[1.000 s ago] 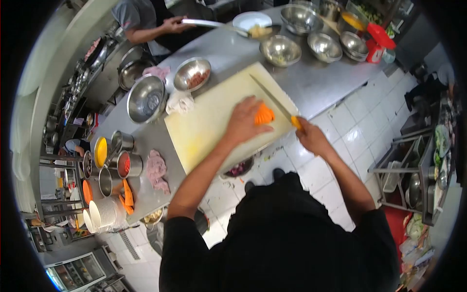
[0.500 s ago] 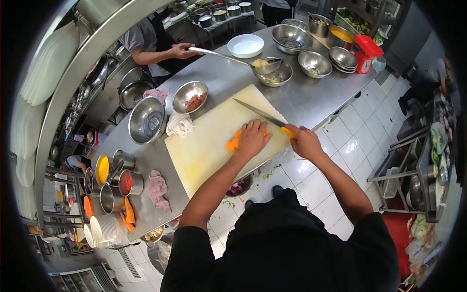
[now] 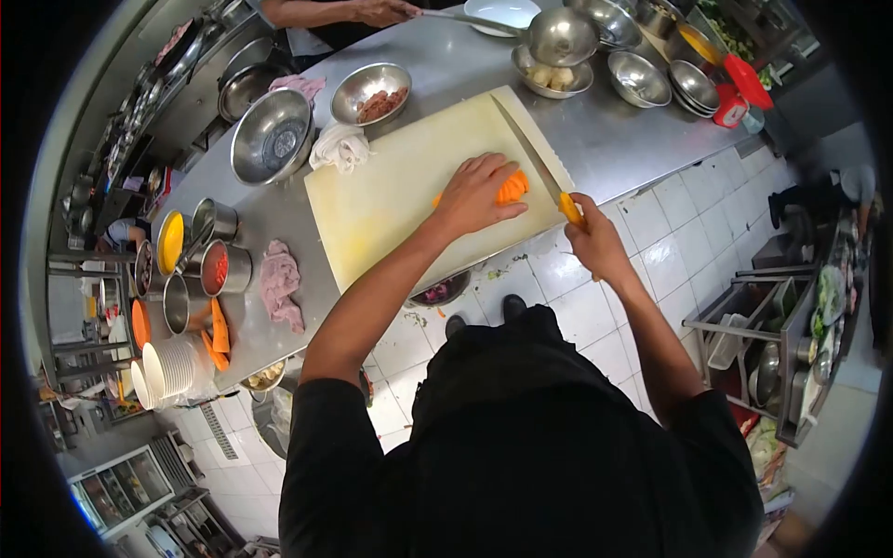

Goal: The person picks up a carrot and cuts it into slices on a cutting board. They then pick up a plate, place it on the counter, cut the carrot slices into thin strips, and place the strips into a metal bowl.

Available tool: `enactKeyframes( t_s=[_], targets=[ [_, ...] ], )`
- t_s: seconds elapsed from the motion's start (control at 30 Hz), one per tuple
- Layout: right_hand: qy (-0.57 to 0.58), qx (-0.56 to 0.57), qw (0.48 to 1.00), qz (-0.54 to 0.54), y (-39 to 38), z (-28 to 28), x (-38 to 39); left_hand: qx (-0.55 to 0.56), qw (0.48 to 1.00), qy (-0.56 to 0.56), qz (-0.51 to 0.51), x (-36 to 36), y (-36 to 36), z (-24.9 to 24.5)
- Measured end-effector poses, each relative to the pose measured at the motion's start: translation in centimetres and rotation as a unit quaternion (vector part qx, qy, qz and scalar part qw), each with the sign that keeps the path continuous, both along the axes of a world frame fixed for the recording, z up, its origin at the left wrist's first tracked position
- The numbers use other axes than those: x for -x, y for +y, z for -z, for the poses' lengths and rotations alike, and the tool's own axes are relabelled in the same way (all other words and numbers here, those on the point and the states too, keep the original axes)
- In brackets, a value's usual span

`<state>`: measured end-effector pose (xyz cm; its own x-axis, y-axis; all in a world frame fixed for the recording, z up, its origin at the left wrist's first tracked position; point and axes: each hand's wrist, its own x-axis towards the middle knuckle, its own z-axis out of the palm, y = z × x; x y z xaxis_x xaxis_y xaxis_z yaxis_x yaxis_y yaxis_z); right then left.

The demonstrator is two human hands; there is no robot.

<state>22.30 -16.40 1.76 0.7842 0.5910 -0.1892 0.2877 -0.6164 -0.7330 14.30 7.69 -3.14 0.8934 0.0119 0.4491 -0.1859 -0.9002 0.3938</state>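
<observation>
My left hand is over a sliced orange carrot on the pale cutting board, fingers along its far side and thumb on the near side. Part of the carrot is hidden under the palm. In my right hand, at the board's right edge, is the yellow handle of a kitchen knife. Its long blade lies low over the board's right side, pointing away from me and apart from the carrot.
Beyond the board, a co-worker's hand holds a long-handled ladle above a bowl of pale chunks. A meat bowl, white cloth and large steel bowl stand left. A red scale is at far right.
My view has shifted, so the table sits higher. The knife has turned more upright, away from me. The carrot now shows as slices right of my left hand. The co-worker's ladle has turned over, bowl down.
</observation>
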Motion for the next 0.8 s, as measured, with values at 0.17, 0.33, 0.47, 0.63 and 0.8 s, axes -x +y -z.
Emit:
enactKeyframes(
  t_s=[0.17,0.33,0.47,0.63,0.8],
  targets=[
    [0.032,-0.021,0.999,0.016,0.5,2.7,0.8,-0.016,0.998,0.065,-0.02,-2.0,-1.1,0.8],
    [0.014,-0.026,1.0,0.007,0.3,3.0,0.6,-0.012,0.998,0.058,-0.012,-2.7,-1.0,2.0],
    [-0.017,-0.024,0.999,-0.02,1.2,2.7,0.7,-0.02,0.999,0.031,-0.004,-3.0,-1.0,2.2],
    [-0.019,-0.002,1.0,-0.008,1.2,0.7,-0.6,-0.027,0.999,0.044,0.01,-2.6,-1.7,-0.2],
    [-0.065,0.026,0.997,-0.032,0.3,0.9,-3.3,-0.047,0.995,0.082,0.008,-3.4,-1.6,0.7]
  ],
)
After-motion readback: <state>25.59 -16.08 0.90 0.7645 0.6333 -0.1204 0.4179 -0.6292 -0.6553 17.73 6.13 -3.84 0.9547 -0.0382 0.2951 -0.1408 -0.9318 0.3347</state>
